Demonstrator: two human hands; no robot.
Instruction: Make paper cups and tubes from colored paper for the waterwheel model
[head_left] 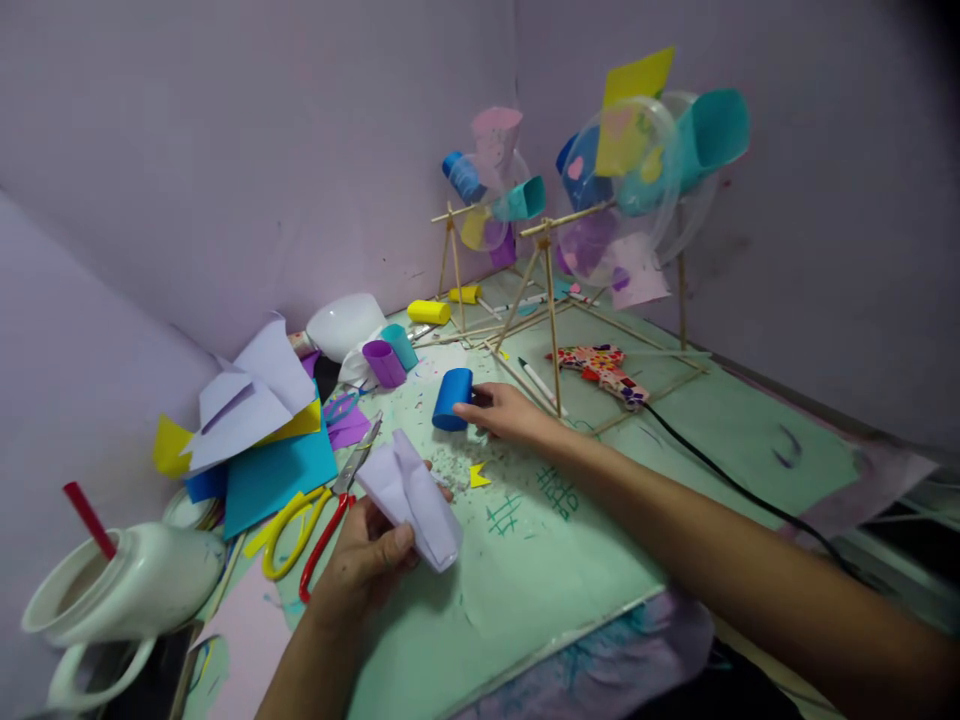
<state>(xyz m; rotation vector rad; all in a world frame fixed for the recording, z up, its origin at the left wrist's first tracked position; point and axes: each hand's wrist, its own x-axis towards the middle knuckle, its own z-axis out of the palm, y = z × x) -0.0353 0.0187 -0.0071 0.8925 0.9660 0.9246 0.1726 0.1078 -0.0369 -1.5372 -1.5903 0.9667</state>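
Note:
My left hand (375,545) grips a folded piece of pale lilac paper (412,505), thumb on the near side and fingertips showing behind it. Farther out, my right hand (499,410) has its thumb and fingers closed at the right side of a blue paper tube (452,398) that stands on the table. Just beyond that tube stand a purple paper tube (384,363) and a teal one (400,346). Between my hands lies a small yellow paper scrap (478,476) among dark specks.
Red-handled pliers (326,545) and yellow-handled scissors (296,530) lie left of my left hand. Two stick-framed wheels, one small (487,195) and one large (637,190), stand behind. A patterned glue gun (600,370) trails a black cord. A white mug (142,580) is near left.

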